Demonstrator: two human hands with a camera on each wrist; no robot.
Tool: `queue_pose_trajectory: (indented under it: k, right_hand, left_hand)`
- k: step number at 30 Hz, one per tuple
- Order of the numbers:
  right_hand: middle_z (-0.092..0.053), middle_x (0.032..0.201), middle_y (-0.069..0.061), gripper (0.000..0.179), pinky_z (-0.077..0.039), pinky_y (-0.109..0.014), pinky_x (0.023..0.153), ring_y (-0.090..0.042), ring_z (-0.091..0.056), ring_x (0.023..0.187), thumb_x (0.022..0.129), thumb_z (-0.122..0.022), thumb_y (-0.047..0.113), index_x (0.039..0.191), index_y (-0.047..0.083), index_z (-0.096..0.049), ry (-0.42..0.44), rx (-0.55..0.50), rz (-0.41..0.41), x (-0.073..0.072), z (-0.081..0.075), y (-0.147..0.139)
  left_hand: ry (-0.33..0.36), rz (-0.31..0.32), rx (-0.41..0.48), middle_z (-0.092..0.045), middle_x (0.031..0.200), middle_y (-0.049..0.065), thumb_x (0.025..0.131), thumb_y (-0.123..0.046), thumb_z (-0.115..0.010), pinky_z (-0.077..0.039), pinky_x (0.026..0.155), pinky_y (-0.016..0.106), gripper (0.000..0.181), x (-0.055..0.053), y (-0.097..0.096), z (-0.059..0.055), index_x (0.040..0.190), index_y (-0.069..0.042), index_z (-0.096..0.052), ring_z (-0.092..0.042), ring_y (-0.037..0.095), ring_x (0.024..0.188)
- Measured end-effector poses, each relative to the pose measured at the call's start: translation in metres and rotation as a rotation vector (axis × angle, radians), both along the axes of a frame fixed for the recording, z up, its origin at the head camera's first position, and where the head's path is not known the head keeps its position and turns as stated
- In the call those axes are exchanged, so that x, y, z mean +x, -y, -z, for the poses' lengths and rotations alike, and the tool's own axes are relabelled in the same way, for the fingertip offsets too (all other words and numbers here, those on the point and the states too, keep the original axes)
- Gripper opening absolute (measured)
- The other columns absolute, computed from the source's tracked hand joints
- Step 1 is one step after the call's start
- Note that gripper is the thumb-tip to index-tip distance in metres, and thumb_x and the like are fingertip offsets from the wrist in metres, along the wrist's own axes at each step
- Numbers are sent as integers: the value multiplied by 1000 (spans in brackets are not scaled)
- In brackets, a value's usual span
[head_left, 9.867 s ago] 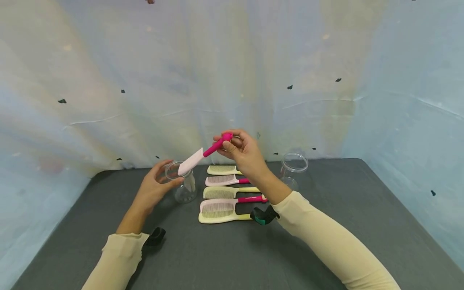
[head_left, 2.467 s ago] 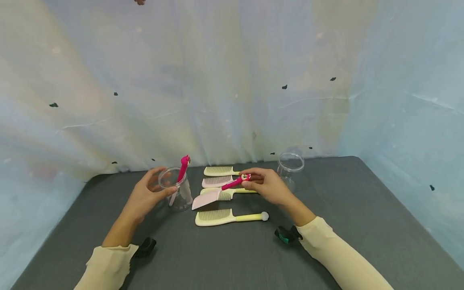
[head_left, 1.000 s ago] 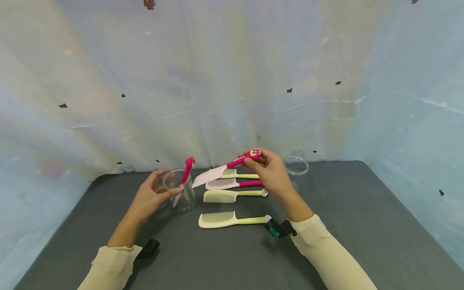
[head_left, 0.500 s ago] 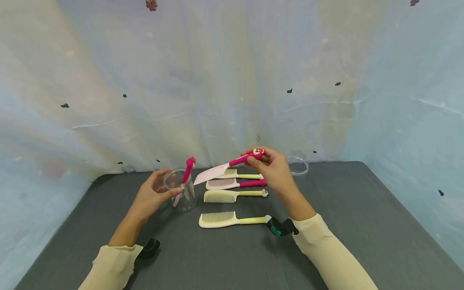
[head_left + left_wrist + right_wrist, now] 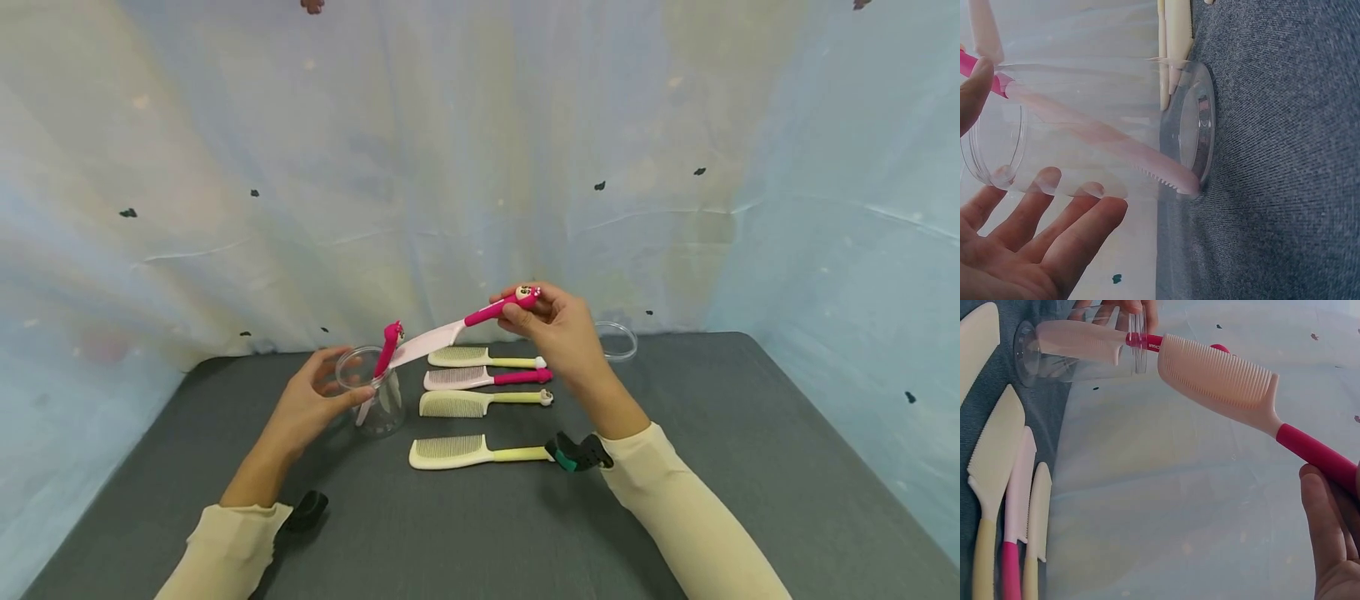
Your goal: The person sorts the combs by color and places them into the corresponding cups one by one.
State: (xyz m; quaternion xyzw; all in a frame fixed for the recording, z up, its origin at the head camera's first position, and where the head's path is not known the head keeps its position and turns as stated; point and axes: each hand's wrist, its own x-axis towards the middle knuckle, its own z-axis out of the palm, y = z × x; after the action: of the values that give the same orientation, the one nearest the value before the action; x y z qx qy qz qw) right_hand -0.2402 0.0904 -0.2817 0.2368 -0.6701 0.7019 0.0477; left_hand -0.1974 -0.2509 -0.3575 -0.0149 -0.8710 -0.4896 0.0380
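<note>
Left hand (image 5: 303, 404): its thumb is on one side and its bent fingers on the other, holding the clear jar (image 5: 392, 415).
Clear jar: see-through and smooth like hard plastic, round, with a thick ring at the top; it stands on the table (image 5: 480, 533).
Comb in the jar (image 5: 387, 348): pale pink with tiny teeth and a hot pink handle (the top is a little head); it leans, handle sticking out.
Right hand (image 5: 551, 333): pinches the handle of the held comb (image 5: 431, 342).
Held comb: pale pink, flat and curved, with a round hot pink handle; it slants down, its tip at the clear jar's ring, by the other handle. I cannot tell if they touch.
Combs on the table: three yellow combs (image 5: 448, 451) and one pink comb (image 5: 457, 377), lying flat, teeth thin and close.
Other jar (image 5: 618, 359): round clear ring, partly behind the right arm.
Table: dark grey, woven like cloth.
Back cloth (image 5: 480, 167): pale, creased, with small dark spots.
What changed: half a second ago the held comb's tip was just beside the clear jar; now it reaches the ring.
</note>
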Motion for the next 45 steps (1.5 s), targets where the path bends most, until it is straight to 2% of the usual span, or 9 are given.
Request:
queue_pose_trajectory:
  k: [8,19,27,32,38,45]
  right_hand:
    - [-70,120,-21,26,-59,-34,88,-17,-74,103,92,-69,7,116,-4,-65,4,8,-11,-2,-7,6]
    - [-72,114,-22,23,-60,-33,85,-22,-74,103,92,-69,8,112,-4,-66,-71,79,-59,-14,-14,25]
    - [-73,111,-21,19,-59,-43,88,-27,-74,101,91,-69,6,107,-4,-67,-108,142,-69,-18,-16,42]
    - [-73,109,-18,15,-61,-35,84,-25,-74,99,91,-71,7,102,-3,-67,-112,188,-75,-22,-17,54]
    - [-75,107,-15,19,-61,-33,81,-22,-75,95,91,-72,9,107,0,-70,-145,246,-66,-25,-15,66]
    - [-76,106,-9,19,-61,-27,80,-15,-75,91,91,-73,13,108,6,-71,-132,317,-56,-25,-12,76]
  left_hand:
    - [-1,8,6,-48,152,12,86,-44,-77,-49,99,59,83,0,-2,2,153,-21,-33,-51,41,133]
    - [-6,10,18,-47,152,13,85,-43,-78,-48,100,60,84,-1,1,4,153,-22,-34,-50,42,133]
    - [-7,18,26,-47,151,16,87,-42,-77,-46,103,62,82,-1,2,7,153,-21,-34,-47,44,136]
    - [11,0,14,-42,154,18,85,-44,-78,-45,103,64,85,-2,3,6,154,-22,-32,-45,46,137]
    - [47,-24,-2,-37,156,20,84,-48,-78,-43,104,66,90,-5,2,3,155,-22,-30,-42,48,138]
    - [87,-42,-18,-35,157,21,83,-50,-77,-41,105,68,93,-5,1,2,157,-22,-27,-39,49,140]
